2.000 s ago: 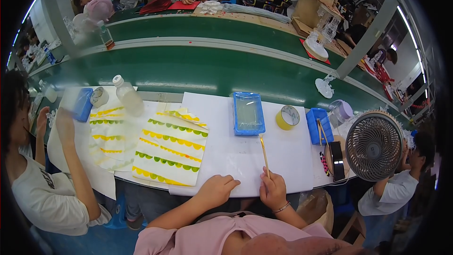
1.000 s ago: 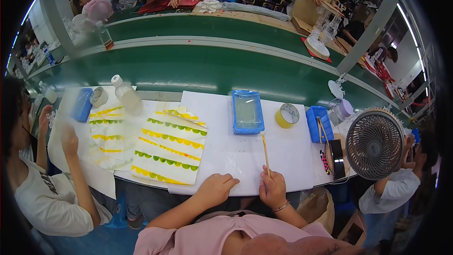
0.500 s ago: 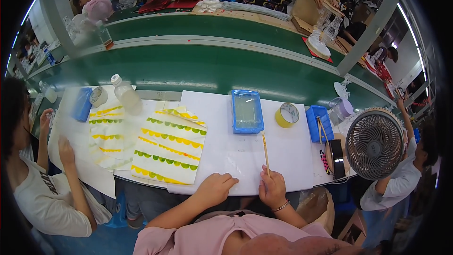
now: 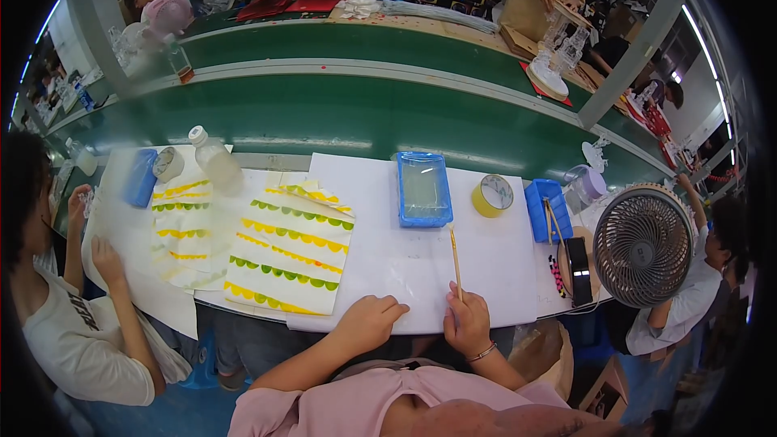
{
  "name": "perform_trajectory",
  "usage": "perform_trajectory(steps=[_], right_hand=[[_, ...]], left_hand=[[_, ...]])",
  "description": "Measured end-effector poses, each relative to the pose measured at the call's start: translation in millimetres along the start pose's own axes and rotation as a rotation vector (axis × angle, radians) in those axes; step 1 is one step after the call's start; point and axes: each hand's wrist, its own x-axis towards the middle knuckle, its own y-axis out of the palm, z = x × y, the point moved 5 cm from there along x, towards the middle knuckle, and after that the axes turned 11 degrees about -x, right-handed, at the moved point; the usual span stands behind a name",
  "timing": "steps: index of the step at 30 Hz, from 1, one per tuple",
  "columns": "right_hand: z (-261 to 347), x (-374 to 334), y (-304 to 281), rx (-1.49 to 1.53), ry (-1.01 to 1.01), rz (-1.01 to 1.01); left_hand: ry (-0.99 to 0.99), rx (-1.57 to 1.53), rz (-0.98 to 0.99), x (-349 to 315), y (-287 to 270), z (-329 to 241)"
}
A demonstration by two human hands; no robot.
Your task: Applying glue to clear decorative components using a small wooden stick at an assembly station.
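A slim wooden-handled paintbrush [image 4: 456,259] stands between the fingers of my right hand [image 4: 467,324], its tip pointing away from me. That tip is just short of the near edge of a blue tray [image 4: 425,217] with a pale, clear-looking content. My left hand [image 4: 371,325] rests at the near edge of the white paper [image 4: 380,267], fingers curled in, with nothing visible in them. Left of it lies a white cloth or sheet [image 4: 283,251] with yellow and green scalloped stripes.
Right of the tray are a yellow tape roll [image 4: 492,196], a blue bin [image 4: 544,209] with sticks, a phone [image 4: 578,271] and a fan [image 4: 645,247]. A bottle [image 4: 214,163] stands at left. Co-workers sit on both sides and across the green bench [image 4: 324,105].
My hands and the paintbrush stay practically still. Across the bench, a person has raised a brown flat piece. The right neighbour's head and arm have shifted, and the left neighbour's hand moved slightly.
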Motion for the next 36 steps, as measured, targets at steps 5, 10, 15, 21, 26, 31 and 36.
perform_trajectory(steps=[5, 10, 15, 21, 26, 31, 36], right_hand=[[0.3, -0.3, 0.3, 0.003, -0.002, 0.002], [0.9, 0.3, 0.0, 0.004, -0.002, 0.000], [-0.3, -0.2, -0.7, -0.005, -0.001, 0.003], [1.2, 0.8, 0.1, -0.007, 0.002, 0.000], [1.3, 0.7, -0.2, -0.015, -0.001, 0.002], [0.2, -0.7, 1.1, -0.017, -0.003, 0.004], [0.6, -0.2, 0.8, -0.011, 0.000, 0.003]], left_hand=[[-0.002, 0.009, -0.014, -0.8, -0.2, 0.6], [-0.007, 0.014, -0.010, -0.4, -0.9, 0.1], [0.002, 0.003, -0.008, -0.1, 0.9, -0.1], [-0.008, 0.010, -0.010, -0.3, -1.6, -0.2], [-0.011, -0.002, -0.015, 0.0, -1.3, -0.3], [-0.008, 0.006, -0.024, -0.1, -1.0, -0.7], [-0.002, 0.006, -0.019, 1.0, -2.6, -1.1]])
